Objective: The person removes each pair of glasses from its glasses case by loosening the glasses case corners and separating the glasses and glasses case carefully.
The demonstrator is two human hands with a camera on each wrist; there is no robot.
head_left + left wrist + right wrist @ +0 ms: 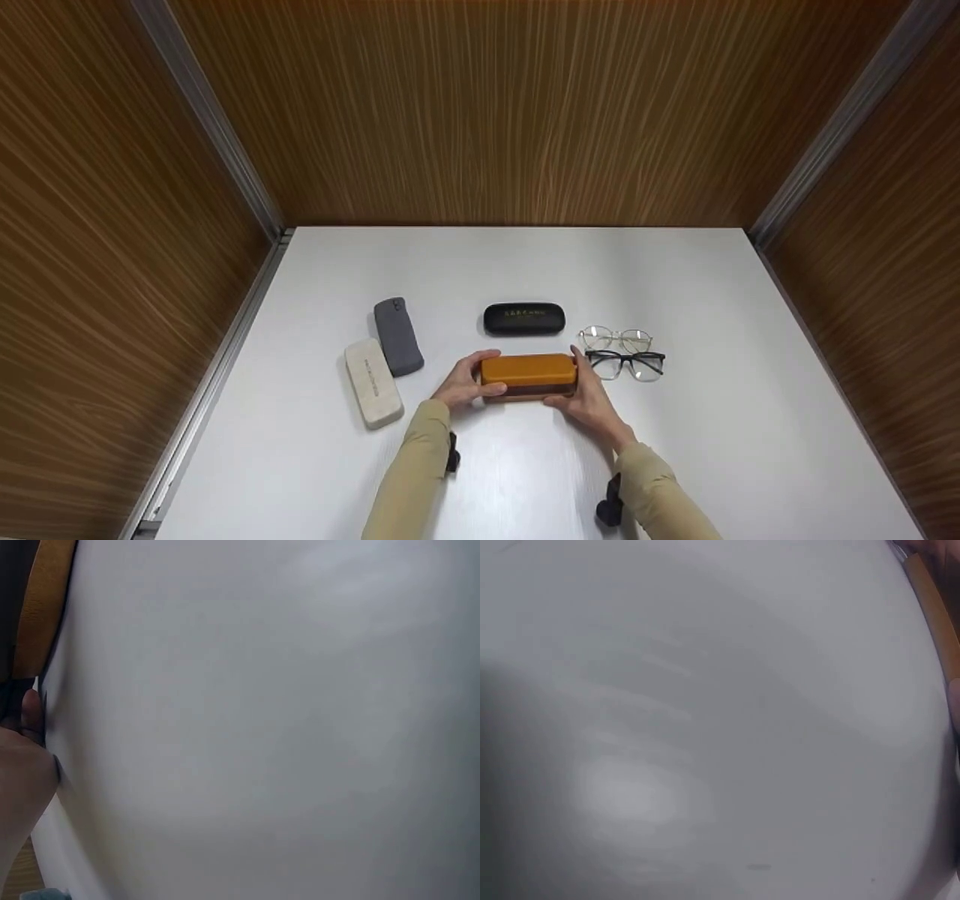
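An orange-brown glasses case (529,369) with a dark band along its front lies crosswise on the white table between the hands. Its left end is gripped by my left hand (459,385), thumb on the front and fingers around behind. My right hand (592,405) holds the other end, with the thumb at the lower front edge and the fingers along the side. In the left wrist view only an end of the case shows, beside part of the hand (22,780). The right wrist view catches just a strip of the case's orange edge (932,607).
Behind the held case lies a black glasses case (523,319). Thin-framed glasses (636,341) and black-framed glasses (624,355) lie close to the right hand. At left, a grey case (399,337) touches a cream case (373,382). Wood-grain panels (510,112) enclose the table.
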